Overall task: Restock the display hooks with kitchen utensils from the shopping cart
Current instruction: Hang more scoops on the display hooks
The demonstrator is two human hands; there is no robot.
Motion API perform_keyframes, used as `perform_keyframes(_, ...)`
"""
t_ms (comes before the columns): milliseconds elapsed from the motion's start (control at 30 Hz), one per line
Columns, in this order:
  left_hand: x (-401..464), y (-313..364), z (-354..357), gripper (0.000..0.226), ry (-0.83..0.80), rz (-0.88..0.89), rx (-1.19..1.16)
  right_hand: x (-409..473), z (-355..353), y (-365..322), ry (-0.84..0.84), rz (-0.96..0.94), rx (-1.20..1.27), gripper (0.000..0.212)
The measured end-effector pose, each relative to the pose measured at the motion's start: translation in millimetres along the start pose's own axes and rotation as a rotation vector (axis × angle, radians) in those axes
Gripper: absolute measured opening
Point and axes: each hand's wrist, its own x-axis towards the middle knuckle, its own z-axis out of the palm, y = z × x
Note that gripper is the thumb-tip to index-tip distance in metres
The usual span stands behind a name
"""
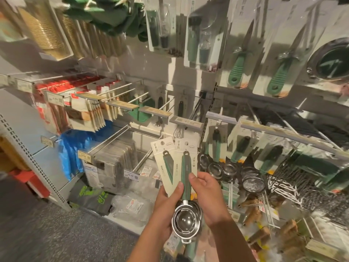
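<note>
Utensil packs btwn both hands' fingers

Polished, mirror-bright metal on the egg separator, with matt green handle; matt cream paper on the backing cards. Smooth bare metal display hooks. Rough, speckled grey floor.

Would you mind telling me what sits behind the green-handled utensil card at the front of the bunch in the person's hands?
Behind the front utensil card sits a second card, fanned out to its left, showing a green handle. Its lower part is hidden by the front card and the left hand. Further cards behind cannot be made out.
</note>
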Motion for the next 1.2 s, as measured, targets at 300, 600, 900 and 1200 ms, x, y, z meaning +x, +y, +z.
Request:
perform_keyframes(300,9.0,3.9,8.2,0.032,0.026,-0.006,-0.038,10.5,-5.4,5.3,0.073,0.021,0.108,0.073)
perform_keyframes(600,26.3,8.3,8.1,0.050,0.052,0.038,0.004,5.9,-13.4,-20.3,0.092,-0.121,0.071,0.022)
perform_keyframes(900,36.4,9.4,3.4,0.045,0.081,0.034,0.014,9.5,-24.1,-18.0,0.168,-0.187,0.009,0.020)
perform_keyframes(1200,43.5,14.0,12.4,0.045,0.044,0.069,0.054,9.1,-35.5,-19.8,0.254,-0.201,0.079,0.020)
